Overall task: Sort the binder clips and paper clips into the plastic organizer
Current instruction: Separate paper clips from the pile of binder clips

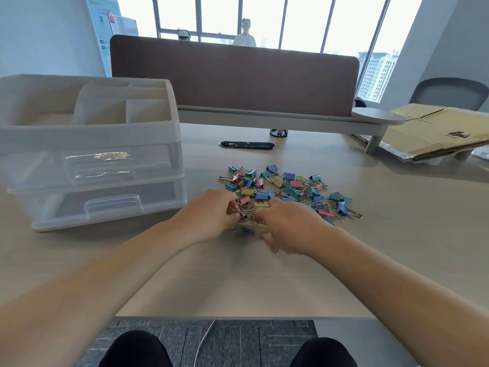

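As they work the six o'clock edge of the clip pile (291,188), the left hand (211,214) pinches a gold binder clip (232,210) and the right hand (287,225) grips a yellow clip (262,229); gathering, I judge; next, a carry to the plastic organizer (90,137) at ten o'clock

Strong daylight comes at you from the windows (264,19) beyond the far edge of the desk (238,282); the panes are blown out, near white. The desk top is evenly lit, mid-bright. Shadows are soft: a dim band under the raised shelf (264,118) at the far edge, another under the cardboard (436,131) at the far right corner. Glare streaks the upper drawer front of the plastic organizer (98,156). Your left hand (211,215) and right hand (288,226) smear with motion blur. So do the binder clips (288,189) nearest them; the rest of the pile reads fairly sharp. Wide-angle bending curves the partition (232,80) and the window frames toward the corners.
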{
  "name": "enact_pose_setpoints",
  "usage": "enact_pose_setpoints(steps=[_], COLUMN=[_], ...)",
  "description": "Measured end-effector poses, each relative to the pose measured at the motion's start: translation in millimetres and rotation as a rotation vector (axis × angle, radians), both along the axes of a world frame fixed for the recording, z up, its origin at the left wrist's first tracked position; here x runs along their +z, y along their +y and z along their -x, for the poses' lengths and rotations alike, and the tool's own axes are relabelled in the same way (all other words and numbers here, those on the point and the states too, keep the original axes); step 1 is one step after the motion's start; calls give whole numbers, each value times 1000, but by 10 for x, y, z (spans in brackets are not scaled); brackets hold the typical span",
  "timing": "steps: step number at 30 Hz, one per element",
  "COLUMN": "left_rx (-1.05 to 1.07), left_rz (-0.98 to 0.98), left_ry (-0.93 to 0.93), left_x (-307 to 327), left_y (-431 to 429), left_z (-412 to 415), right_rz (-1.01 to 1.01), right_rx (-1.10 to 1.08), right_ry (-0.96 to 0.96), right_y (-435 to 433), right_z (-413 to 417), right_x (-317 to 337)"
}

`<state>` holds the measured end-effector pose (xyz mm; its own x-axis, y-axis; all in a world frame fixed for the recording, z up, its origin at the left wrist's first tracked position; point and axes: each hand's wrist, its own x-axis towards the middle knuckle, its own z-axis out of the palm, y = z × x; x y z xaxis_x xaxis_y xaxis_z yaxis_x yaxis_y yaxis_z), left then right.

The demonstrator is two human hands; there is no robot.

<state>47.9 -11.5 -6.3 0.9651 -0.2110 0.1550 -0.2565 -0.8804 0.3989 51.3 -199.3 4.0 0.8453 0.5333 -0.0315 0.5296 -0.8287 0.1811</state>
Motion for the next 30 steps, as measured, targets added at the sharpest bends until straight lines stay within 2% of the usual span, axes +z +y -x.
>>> enact_pose_setpoints(steps=[7, 11, 19, 30], left_rx=[-3, -4, -3, 18], left_rz=[8, 17, 27, 50], left_ry=[-10, -13, -4, -10], left_x=[6, 5, 19, 8], left_y=[-66, -96, -121, -182], left_z=[-38, -57, -59, -42], right_rz=[-13, -116, -202, -163], right_rx=[-54, -44, -64, -65], right_ry=[147, 129, 121, 118], right_y=[-23, -68, -143, -143], right_z=[-48, -78, -117, -120], right_x=[44, 9, -27, -103])
